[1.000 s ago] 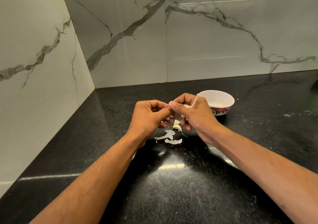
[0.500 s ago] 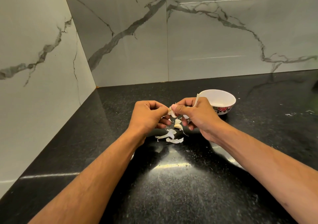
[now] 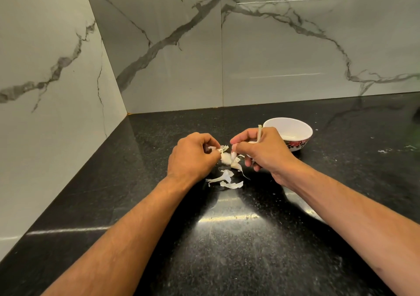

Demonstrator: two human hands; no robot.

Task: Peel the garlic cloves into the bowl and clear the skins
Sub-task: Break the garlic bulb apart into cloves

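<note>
Over our black desk (image 3: 227,250), both our left hand (image 3: 193,157) and right hand (image 3: 263,152) pinch the garlic (image 3: 226,157), loose skins (image 3: 225,178) below, bowl (image 3: 293,128) far right.

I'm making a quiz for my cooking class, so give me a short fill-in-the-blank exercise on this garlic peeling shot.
1. The bowl stands on the counter just beyond the ____ hand.
2. Loose skins lie on the ____, not in the bowl.
3. The left hand and right hand pull at the garlic held ____ them.
4. The counter is ____ in colour.

Missing words: right; counter; between; black
</note>
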